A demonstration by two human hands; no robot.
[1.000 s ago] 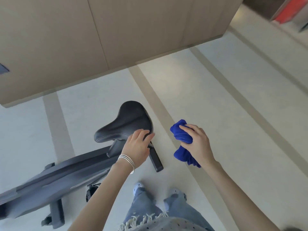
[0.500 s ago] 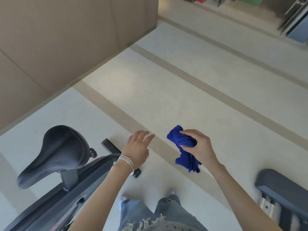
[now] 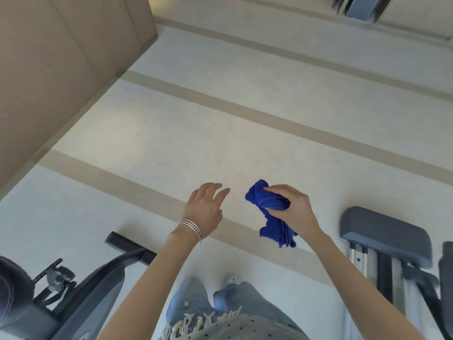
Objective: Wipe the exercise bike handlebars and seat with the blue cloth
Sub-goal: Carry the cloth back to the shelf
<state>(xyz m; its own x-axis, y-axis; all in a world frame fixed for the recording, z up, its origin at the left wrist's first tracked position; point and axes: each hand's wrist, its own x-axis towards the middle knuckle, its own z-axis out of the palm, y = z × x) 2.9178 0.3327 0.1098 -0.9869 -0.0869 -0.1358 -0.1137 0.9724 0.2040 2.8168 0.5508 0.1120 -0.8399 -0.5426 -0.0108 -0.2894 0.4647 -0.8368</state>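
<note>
My right hand [image 3: 295, 209] grips the bunched blue cloth [image 3: 270, 215], which hangs in the air at waist height over the floor. My left hand [image 3: 204, 207] is held out beside it with fingers spread and nothing in it, a silver bangle on the wrist. The exercise bike [image 3: 81, 298] lies at the lower left: its grey frame, a pedal [image 3: 57, 274] and a black floor bar [image 3: 127, 245] show. Only an edge of the dark seat [image 3: 9, 288] is in view at the left border. The handlebars are out of view.
A second grey padded machine [image 3: 387, 238] on metal legs stands at the right. A beige wall panel [image 3: 61, 57] fills the upper left. Pale floor with tan stripes [image 3: 269, 121] stretches ahead. My legs in jeans and my shoes are at the bottom centre.
The view has swung right: the seat slid from centre to the left border and the second machine came into view. My left hand left the seat and now hovers open; the cloth stays in my right hand.
</note>
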